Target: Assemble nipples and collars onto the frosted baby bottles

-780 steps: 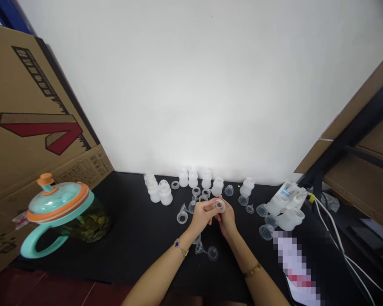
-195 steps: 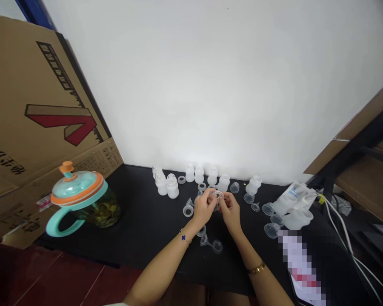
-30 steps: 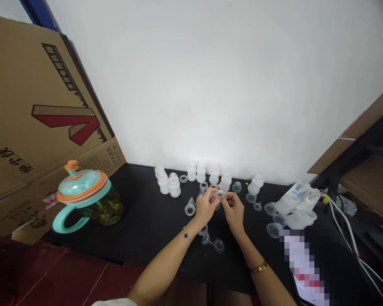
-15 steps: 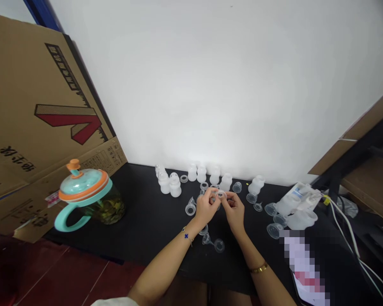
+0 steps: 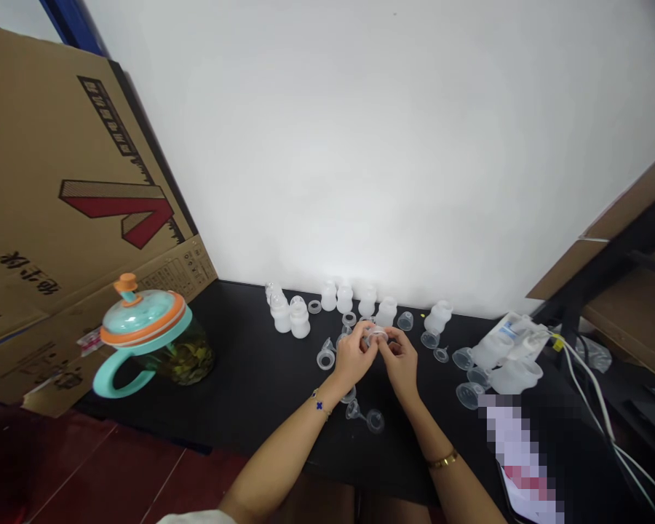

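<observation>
Above the black table top (image 5: 251, 386), my left hand (image 5: 352, 357) and my right hand (image 5: 401, 363) meet, fingers pinched on a small clear plastic ring part (image 5: 376, 335) held between them. Several small frosted white bottles (image 5: 299, 318) stand in a row along the wall behind my hands. Loose clear rings (image 5: 349, 319) and funnel-shaped pieces (image 5: 325, 358) lie round my hands. One clear funnel piece (image 5: 374, 420) lies near my wrists.
A teal and orange lidded jug (image 5: 147, 342) stands at the left. A big cardboard box (image 5: 60, 218) leans behind it. At the right lie more clear cups and white bottles (image 5: 496, 360), white cables (image 5: 589, 393) and a dark shelf frame (image 5: 605, 240).
Both hands stay together on the clear ring part with only slight finger movement. The camera view has barely shifted.
</observation>
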`<state>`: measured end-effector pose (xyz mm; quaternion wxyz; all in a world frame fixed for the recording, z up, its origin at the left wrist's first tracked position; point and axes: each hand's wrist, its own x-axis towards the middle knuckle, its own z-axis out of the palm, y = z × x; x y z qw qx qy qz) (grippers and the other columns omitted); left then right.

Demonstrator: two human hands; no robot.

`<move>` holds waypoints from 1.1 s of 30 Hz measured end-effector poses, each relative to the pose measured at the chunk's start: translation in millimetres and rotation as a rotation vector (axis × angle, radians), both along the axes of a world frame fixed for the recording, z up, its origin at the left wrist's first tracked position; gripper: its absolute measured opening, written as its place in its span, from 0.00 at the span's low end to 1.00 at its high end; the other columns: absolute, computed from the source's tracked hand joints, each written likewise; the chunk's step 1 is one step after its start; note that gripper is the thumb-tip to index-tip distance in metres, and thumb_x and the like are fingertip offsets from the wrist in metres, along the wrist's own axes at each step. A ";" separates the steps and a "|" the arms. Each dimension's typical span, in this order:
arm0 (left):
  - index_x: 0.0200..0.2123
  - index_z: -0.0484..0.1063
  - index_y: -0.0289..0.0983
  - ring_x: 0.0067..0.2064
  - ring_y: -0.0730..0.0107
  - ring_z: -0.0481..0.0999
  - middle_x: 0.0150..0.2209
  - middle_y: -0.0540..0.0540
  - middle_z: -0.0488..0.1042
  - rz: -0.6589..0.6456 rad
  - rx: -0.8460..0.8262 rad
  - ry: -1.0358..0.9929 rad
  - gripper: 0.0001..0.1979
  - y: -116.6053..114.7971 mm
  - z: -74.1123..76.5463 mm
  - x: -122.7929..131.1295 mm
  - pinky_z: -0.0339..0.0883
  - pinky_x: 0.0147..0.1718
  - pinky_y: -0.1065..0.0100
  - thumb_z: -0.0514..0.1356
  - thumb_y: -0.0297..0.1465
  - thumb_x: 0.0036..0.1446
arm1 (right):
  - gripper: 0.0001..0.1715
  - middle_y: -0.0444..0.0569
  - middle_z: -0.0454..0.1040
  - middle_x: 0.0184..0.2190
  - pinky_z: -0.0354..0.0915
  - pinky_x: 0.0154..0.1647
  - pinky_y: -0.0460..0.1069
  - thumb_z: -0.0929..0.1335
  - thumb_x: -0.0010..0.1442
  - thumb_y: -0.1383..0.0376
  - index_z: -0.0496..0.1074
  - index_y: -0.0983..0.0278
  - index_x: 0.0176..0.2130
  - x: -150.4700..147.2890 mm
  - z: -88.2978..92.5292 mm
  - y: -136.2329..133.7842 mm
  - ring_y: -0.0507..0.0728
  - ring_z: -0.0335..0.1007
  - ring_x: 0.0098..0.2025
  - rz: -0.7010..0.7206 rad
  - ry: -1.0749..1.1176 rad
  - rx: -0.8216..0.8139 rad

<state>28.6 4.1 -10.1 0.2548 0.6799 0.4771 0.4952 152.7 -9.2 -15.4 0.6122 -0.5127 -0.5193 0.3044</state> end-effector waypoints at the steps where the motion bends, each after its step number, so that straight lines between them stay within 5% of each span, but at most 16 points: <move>1: 0.47 0.72 0.40 0.24 0.73 0.72 0.26 0.53 0.76 -0.004 0.002 -0.007 0.11 0.0 0.6 -0.1 0.62 0.27 0.73 0.58 0.32 0.61 | 0.20 0.47 0.76 0.35 0.59 0.23 0.46 0.72 0.58 0.50 0.75 0.63 0.41 0.0 0.1 0.2 0.50 0.60 0.23 -0.003 -0.001 0.000; 33: 0.47 0.78 0.38 0.24 0.71 0.69 0.24 0.51 0.73 -0.032 -0.058 -0.060 0.17 1.9 6.0 -3.9 0.60 0.27 0.71 0.55 0.41 0.67 | 0.24 0.45 0.75 0.31 0.56 0.18 0.45 0.70 0.61 0.48 0.77 0.64 0.45 -1.8 1.7 1.7 0.49 0.58 0.20 0.090 0.095 -0.034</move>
